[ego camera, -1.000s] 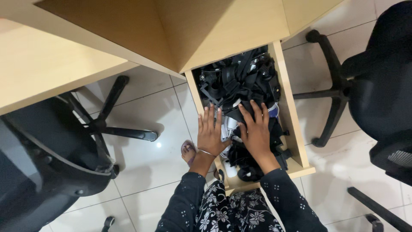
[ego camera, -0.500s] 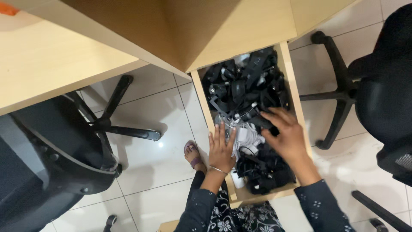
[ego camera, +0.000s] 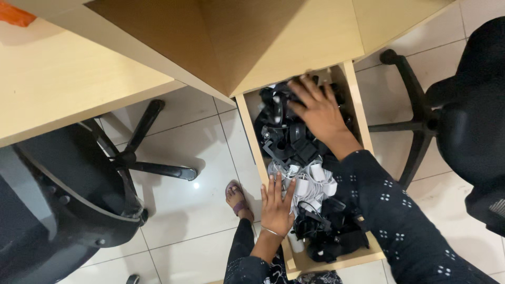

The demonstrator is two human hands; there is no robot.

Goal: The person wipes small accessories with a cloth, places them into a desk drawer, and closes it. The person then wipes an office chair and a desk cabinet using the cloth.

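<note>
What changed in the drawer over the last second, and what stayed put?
The right hand moved from the middle of the black straps and gear to the back of the drawer, fingers spread on the pile. White chargers and cables now lie uncovered. The left hand stays flat near the drawer's left edge. Both chairs are unmoved.

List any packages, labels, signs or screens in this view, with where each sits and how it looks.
No packages, signs or screens show.
Orange tag or tape scrap: far top-left corner of the pale wooden desktop, a small flat bright orange piece cut off by the frame edge; whether it is a label cannot be told.
</note>
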